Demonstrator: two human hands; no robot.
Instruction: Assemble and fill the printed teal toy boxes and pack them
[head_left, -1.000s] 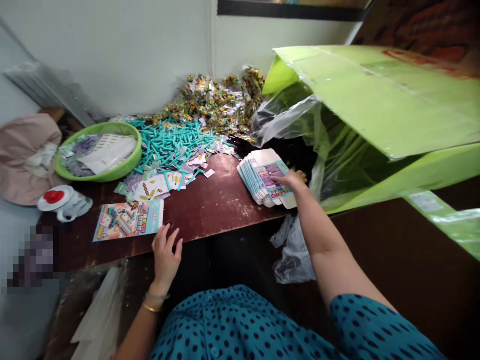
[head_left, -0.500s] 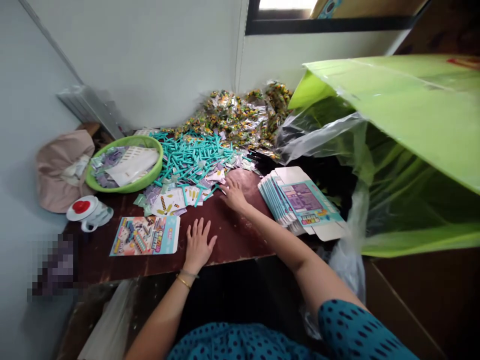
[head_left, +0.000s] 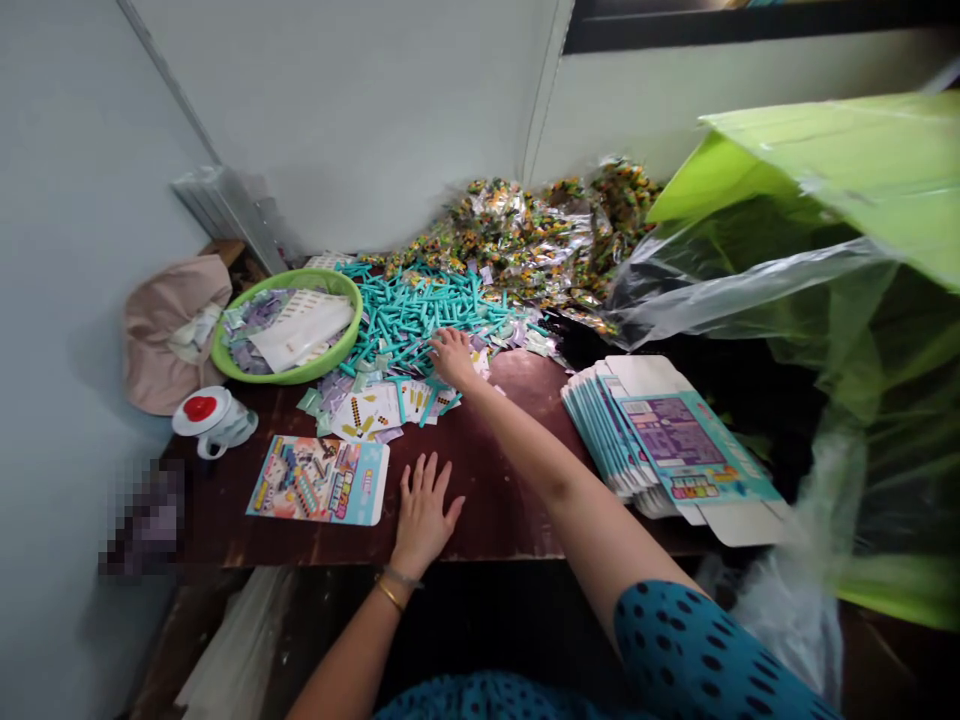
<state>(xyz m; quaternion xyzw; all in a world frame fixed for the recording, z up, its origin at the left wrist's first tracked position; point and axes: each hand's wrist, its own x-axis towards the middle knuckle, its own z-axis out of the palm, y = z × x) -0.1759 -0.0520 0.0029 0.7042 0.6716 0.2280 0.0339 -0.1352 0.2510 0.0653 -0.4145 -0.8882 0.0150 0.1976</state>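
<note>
My left hand [head_left: 426, 510] lies flat on the dark red table with its fingers spread. Left of it is a flat printed box [head_left: 319, 480] in light blue with a colourful picture. My right hand [head_left: 453, 358] reaches to the near edge of a heap of teal plastic sticks [head_left: 420, 305]. Its fingers are apart and slightly bent, touching or just above the sticks, and nothing shows gripped in them. Printed sheets [head_left: 366, 410] and small purple and green packets [head_left: 319, 400] lie in front of the heap.
A green basin [head_left: 349, 345] with packets and papers stands at left, beside a lidded mug [head_left: 217, 425] and a beige cloth hat [head_left: 169, 350]. Shiny bags of small coloured parts [head_left: 540, 240] line the wall. Flattened boxes [head_left: 600, 430] and a large green plastic-lined container [head_left: 840, 150] are at right.
My right hand has moved forward from the bare tabletop to the teal heap. My left hand stays flat on the table. The whole view has shifted so things appear further right.
</note>
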